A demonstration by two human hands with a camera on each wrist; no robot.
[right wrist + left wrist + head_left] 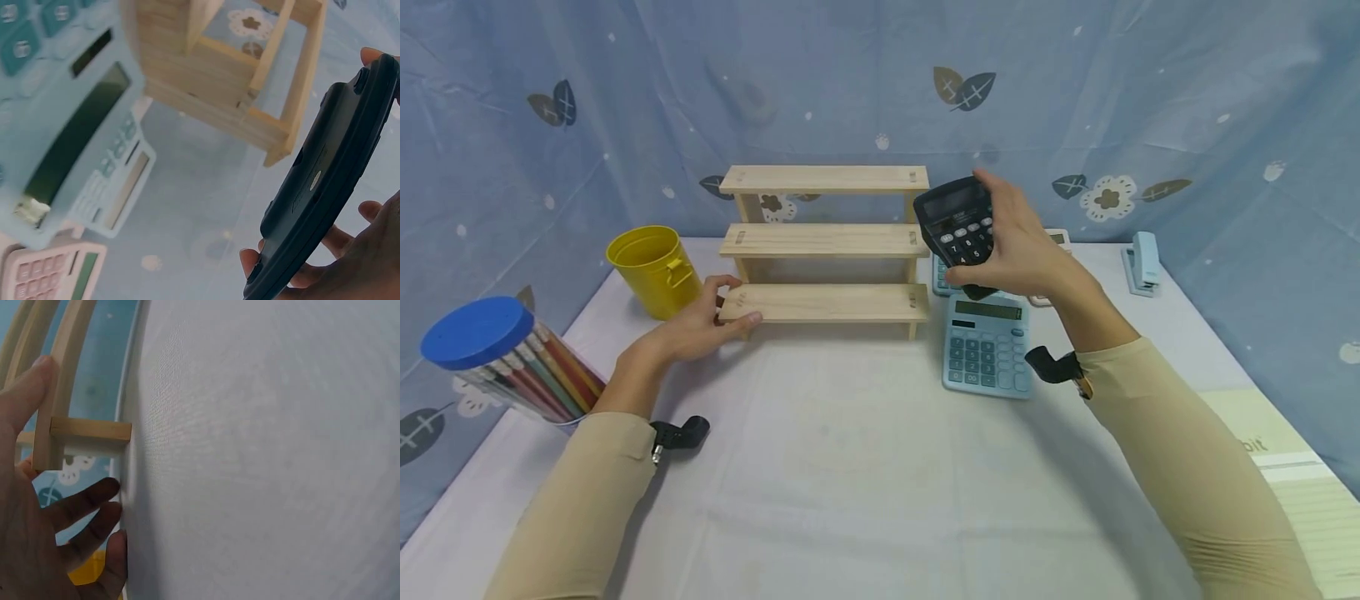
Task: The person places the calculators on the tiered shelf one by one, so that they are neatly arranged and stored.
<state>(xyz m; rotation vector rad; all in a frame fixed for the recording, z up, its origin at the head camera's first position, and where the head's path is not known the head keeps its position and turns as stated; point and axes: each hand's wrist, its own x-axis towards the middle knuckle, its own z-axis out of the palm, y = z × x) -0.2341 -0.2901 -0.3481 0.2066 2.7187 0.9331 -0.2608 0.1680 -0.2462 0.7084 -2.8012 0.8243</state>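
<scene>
Four calculators: one black (958, 229), two light blue (987, 344), one pinkish-white (47, 274). One three-tier wooden shelf (825, 242), one yellow metal cup (651, 270), one blue-lidded pencil jar (512, 358), one pale blue stapler (1142, 262) far right.

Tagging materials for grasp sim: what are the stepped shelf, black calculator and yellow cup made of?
Stepped shelf: unfinished pale wood, grain and joints visible. Black calculator: likely moulded plastic, matte shell, in the right hand. Yellow cup: probably painted metal, thin rolled rim, glossy.
</scene>
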